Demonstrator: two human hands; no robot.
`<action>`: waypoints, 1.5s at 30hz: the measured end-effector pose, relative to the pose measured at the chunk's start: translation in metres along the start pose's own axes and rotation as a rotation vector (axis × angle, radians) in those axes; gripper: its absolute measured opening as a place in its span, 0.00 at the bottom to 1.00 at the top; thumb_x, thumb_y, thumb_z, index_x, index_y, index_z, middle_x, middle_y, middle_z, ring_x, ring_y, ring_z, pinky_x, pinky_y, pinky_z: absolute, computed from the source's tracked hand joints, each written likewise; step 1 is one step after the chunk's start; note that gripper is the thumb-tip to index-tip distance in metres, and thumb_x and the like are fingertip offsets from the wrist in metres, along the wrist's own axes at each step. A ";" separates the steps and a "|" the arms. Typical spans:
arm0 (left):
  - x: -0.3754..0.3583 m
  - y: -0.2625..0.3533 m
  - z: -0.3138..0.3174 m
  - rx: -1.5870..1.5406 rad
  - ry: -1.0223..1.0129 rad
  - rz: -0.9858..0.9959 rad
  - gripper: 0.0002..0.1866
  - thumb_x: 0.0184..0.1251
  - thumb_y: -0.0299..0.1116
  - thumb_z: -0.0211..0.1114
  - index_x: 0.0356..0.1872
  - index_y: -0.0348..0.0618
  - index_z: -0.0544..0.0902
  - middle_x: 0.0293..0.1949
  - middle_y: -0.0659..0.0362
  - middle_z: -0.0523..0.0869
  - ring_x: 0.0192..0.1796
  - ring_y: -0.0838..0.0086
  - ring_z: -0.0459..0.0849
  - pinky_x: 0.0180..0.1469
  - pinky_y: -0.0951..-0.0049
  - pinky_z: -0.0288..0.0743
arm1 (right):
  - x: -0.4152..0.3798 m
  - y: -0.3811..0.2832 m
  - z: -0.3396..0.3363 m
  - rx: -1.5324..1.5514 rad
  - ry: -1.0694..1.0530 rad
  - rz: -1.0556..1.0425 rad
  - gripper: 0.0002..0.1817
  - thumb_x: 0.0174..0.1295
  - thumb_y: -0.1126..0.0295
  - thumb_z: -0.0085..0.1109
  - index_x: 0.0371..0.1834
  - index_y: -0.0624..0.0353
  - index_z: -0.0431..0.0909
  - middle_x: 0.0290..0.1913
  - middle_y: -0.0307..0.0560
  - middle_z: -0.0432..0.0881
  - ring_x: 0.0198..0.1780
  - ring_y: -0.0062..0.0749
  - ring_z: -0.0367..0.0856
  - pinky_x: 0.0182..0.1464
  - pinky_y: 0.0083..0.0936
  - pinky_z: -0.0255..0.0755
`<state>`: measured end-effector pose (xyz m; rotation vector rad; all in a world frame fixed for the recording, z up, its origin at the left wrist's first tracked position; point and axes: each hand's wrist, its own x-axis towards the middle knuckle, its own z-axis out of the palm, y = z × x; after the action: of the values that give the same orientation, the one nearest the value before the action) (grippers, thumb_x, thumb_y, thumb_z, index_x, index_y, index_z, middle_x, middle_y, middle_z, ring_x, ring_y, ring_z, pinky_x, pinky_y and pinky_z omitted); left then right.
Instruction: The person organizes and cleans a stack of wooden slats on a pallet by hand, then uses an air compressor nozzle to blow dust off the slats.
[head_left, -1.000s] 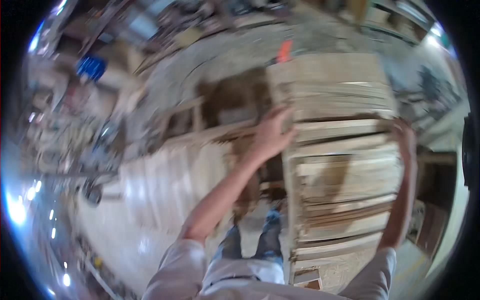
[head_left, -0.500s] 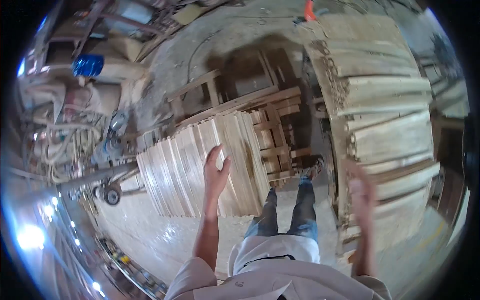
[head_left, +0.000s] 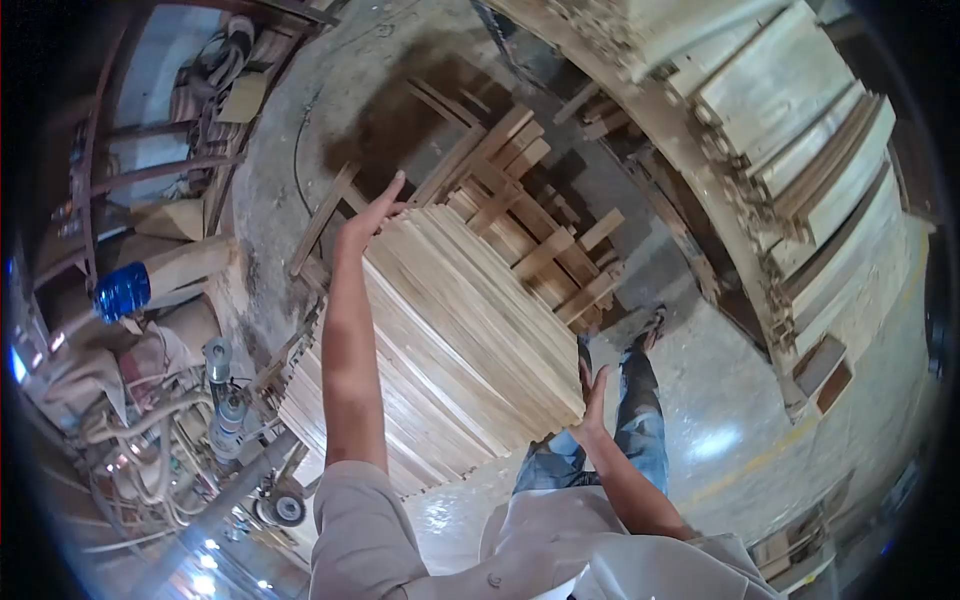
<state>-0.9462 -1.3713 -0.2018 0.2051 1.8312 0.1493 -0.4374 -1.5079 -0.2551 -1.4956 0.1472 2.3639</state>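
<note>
A stack of pale wooden slats [head_left: 455, 330] lies in front of me, its strips running from upper left to lower right. My left hand [head_left: 378, 217] reaches over to the far ends of the slats, one finger stretched out and the others partly hidden at the edge. At the near right corner, my right hand [head_left: 592, 408] lies against the slat ends with its thumb raised and apart from the fingers. Both hands look open, and I see no slat lifted off the stack. The undersides of the fingers are hidden.
A wooden pallet frame [head_left: 545, 245] adjoins the stack's far side. To the right stands a long bench [head_left: 690, 130] bearing more boards [head_left: 800, 110]. On the left are a blue plastic jug [head_left: 122, 291], hoses [head_left: 150, 450] and a wheel [head_left: 289, 510].
My left hand has moved from above the middle of the stack to its far ends. My right hand has come from beside the bench to the near corner. The view has turned.
</note>
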 end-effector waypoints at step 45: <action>-0.051 -0.026 0.069 0.102 0.004 0.272 0.52 0.66 0.77 0.31 0.76 0.40 0.56 0.77 0.54 0.57 0.77 0.65 0.56 0.77 0.68 0.45 | -0.068 0.035 -0.034 0.373 0.130 -0.260 0.48 0.58 0.22 0.41 0.65 0.55 0.69 0.60 0.46 0.78 0.59 0.41 0.78 0.62 0.39 0.71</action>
<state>-0.8677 -1.4085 -0.1772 0.5264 1.8101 0.2460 -0.3936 -1.5650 -0.2120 -1.3902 0.3780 1.9109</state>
